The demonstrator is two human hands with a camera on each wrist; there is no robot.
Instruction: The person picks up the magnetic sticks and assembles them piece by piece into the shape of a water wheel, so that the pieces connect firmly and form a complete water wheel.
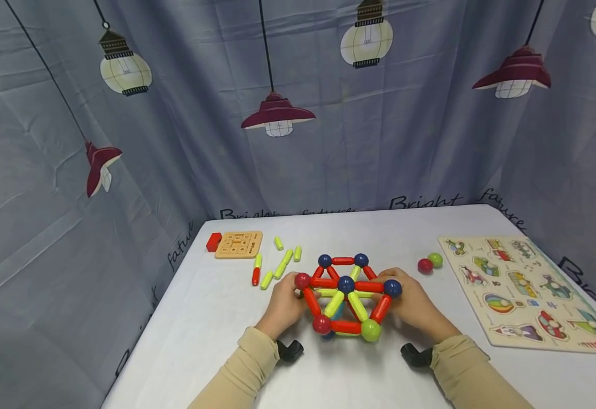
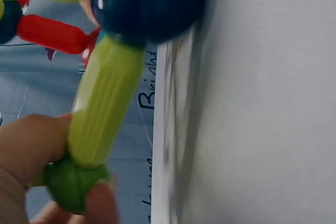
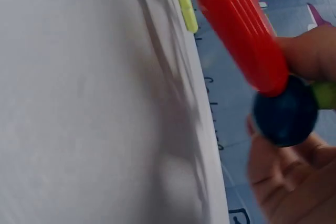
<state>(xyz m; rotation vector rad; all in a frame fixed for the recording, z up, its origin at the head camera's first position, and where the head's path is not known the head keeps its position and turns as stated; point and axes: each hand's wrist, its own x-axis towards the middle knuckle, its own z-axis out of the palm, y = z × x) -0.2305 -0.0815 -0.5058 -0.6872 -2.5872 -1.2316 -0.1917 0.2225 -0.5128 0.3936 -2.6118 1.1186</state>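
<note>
A rod-and-ball structure [image 1: 346,295] of red and lime rods joined by dark blue, red and green balls stands on the white table [image 1: 216,318]. My left hand [image 1: 286,302] grips its left side by a red ball [image 1: 302,280]. In the left wrist view my fingertips [image 2: 37,145] pinch a green ball [image 2: 71,182] at the end of a lime rod [image 2: 105,106], which runs to a dark blue ball [image 2: 147,3]. My right hand [image 1: 411,302] grips the right side. There my fingers [image 3: 310,53] curl round a dark blue ball [image 3: 285,111] on a red rod [image 3: 239,30].
Several loose lime rods [image 1: 282,264] lie behind and to the left, near a wooden tile board [image 1: 238,244] and a red block [image 1: 213,241]. A red ball [image 1: 424,266] and a green ball [image 1: 435,260] sit right of the structure. A wooden picture puzzle [image 1: 528,289] fills the right side.
</note>
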